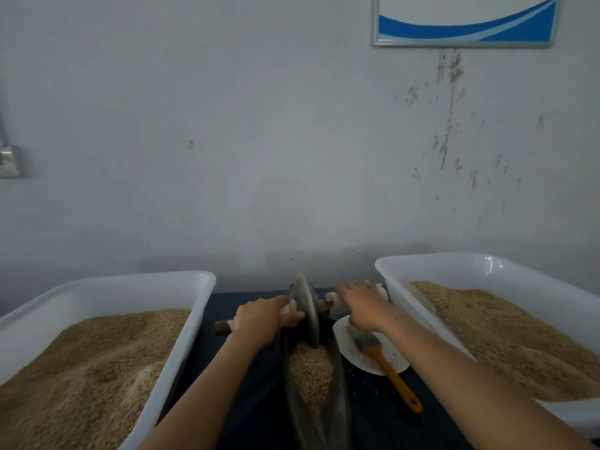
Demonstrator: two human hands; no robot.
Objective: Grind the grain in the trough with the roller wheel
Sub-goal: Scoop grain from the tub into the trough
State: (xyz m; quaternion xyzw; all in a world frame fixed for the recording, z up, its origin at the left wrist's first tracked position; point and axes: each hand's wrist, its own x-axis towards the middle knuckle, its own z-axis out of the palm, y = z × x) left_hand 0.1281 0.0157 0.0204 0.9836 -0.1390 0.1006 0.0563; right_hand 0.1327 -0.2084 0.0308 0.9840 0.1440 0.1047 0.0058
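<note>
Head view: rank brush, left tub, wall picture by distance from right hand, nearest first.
From the right hand:
1. Brush, on the plate just below the hand.
2. Left tub, across the wheel, on the left.
3. Wall picture, high up on the back wall.

Your left hand (pixel 259 319) grips the wrapped axle of the grey stone roller wheel (pixel 306 306); your right hand (pixel 365 305) lies flat over the other end, above the tan grain (pixel 311 373) in the narrow dark trough (pixel 341 401).

Table w/ dark blue cloth (pixel 246 384). On it: white tub (pixel 181 336) of grain at left, 2nd white tub (pixel 406 274) at right, dark trough (pixel 341 401) in middle, white plate (pixel 344 345) just beside trough.
</note>
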